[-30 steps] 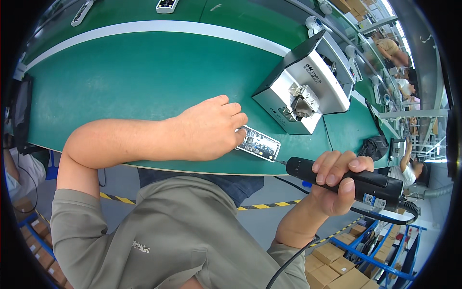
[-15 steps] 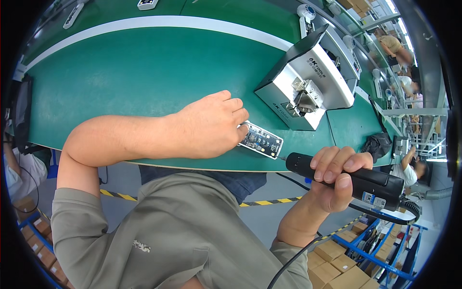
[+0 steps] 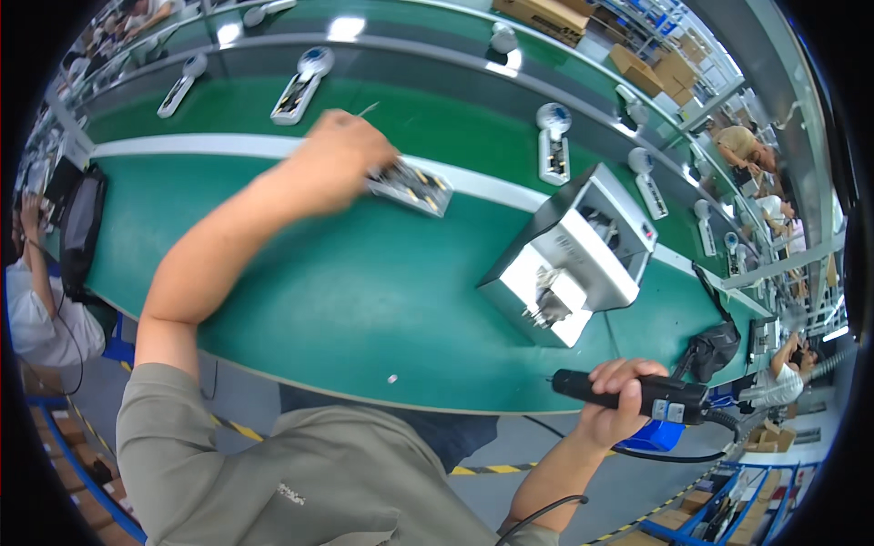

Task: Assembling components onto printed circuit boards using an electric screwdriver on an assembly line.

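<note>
My left hand (image 3: 344, 153) reaches out to the white strip at the far edge of the bench. Its fingers are closed on the near end of a long narrow circuit board assembly (image 3: 421, 189), blurred by motion and with gold-coloured spots on it. My right hand (image 3: 621, 399) grips a black corded electric screwdriver (image 3: 669, 397) low on the right, its bit pointing left over the bench edge. Between the hands, to the right, a silver and black screw feeder (image 3: 546, 289) stands on the green bench top (image 3: 337, 300).
Beyond the white strip (image 3: 209, 146), a green conveyor (image 3: 428, 118) carries several white units with round heads (image 3: 553, 150). A small pale piece (image 3: 392, 379) lies near the front edge. Black bags (image 3: 712, 350) rest at the right. Other people sit at both sides.
My left hand has moved forward, carrying the circuit board assembly from the front edge to the white strip. The screwdriver is now away from the board. The view has tilted up, showing more conveyor.
</note>
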`<state>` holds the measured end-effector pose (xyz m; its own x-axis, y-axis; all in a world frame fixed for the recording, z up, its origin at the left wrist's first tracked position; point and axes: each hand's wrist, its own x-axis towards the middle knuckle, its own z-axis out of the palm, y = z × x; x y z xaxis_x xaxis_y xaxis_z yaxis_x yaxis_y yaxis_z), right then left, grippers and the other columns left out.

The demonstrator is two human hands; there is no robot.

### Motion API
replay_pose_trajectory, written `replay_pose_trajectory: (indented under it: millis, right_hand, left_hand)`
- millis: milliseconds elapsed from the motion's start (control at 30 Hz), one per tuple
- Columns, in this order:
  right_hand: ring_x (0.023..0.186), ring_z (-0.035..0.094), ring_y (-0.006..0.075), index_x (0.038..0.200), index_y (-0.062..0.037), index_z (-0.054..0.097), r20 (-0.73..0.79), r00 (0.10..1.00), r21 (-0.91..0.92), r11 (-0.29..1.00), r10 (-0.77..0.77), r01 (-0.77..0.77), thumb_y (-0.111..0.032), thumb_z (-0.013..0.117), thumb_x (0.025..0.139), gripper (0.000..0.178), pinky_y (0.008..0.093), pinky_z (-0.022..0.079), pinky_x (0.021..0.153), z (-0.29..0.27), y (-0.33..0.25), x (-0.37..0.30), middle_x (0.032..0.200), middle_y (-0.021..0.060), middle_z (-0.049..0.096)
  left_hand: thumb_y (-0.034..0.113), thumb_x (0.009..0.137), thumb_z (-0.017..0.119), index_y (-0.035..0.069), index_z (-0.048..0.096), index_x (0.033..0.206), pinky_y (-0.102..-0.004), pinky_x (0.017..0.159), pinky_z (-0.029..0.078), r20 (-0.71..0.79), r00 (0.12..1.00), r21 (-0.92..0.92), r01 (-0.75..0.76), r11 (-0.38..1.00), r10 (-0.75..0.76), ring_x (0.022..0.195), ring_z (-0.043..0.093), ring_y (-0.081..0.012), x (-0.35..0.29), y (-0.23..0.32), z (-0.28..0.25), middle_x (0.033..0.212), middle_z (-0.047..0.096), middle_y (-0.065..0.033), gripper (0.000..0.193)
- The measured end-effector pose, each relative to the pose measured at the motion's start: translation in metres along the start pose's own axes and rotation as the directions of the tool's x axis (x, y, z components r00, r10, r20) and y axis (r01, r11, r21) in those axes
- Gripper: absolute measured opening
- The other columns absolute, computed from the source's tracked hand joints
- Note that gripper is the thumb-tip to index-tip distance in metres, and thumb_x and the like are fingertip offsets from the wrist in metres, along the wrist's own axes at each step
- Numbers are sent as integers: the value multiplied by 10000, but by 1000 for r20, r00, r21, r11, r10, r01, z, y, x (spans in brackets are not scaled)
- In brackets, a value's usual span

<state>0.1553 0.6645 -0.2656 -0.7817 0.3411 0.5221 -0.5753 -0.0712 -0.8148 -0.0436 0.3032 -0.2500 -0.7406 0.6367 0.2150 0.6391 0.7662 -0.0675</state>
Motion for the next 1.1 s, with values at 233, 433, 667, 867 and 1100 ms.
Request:
replay_pose_trajectory:
  millis: [233, 433, 667, 867, 1100]
  right_hand:
    - [539, 546, 169, 1019, -43, 490, 206, 971, 356, 915, 122, -191, -111, 661, 824, 268, 289, 481, 562, -20, 19, 22, 651, 74, 567]
    - [566, 564, 198, 1030, -24, 478, 297, 949, 455, 858, 105, -238, -98, 665, 814, 294, 298, 487, 575, -32, 34, 25, 672, 92, 582]
    - [575, 562, 174, 1053, -45, 480, 264, 963, 362, 921, 46, -143, -157, 667, 836, 307, 294, 490, 587, -37, 28, 19, 694, 68, 586]
    - [589, 558, 152, 1099, -66, 475, 330, 944, 223, 974, -34, -43, -279, 681, 869, 375, 289, 490, 595, -40, 1, 23, 719, 40, 578]
    - [565, 553, 167, 1005, -66, 497, 275, 933, 323, 936, -234, 139, -162, 684, 845, 264, 294, 487, 582, 27, -8, 67, 681, 51, 567]
  left_hand:
    - [108, 723, 650, 58, 553, 1231, -404, 1035, 330, 246, 877, 205, 369, 907, -412, 1153, 512, -254, 78, -57, 36, 1227, 581, -74, 520]
    - [104, 848, 539, 153, 475, 1339, -431, 1095, 271, -257, 934, 218, -193, 957, 247, 1281, 431, -213, 200, 34, 81, 1403, 450, -35, 498]
    - [164, 787, 626, 135, 620, 977, -478, 1077, 272, -30, 947, 368, -287, 885, 320, 1067, 549, -246, 246, 42, 108, 1032, 645, -58, 192]
    - [144, 710, 637, 76, 593, 838, -380, 852, 403, 151, 982, 322, -155, 934, 111, 792, 572, -261, 81, 65, 14, 779, 618, -87, 151]
    - [223, 719, 696, 86, 553, 812, -360, 831, 410, 61, 963, -67, -259, 964, 263, 787, 558, -244, -19, 144, 20, 803, 598, -85, 218]
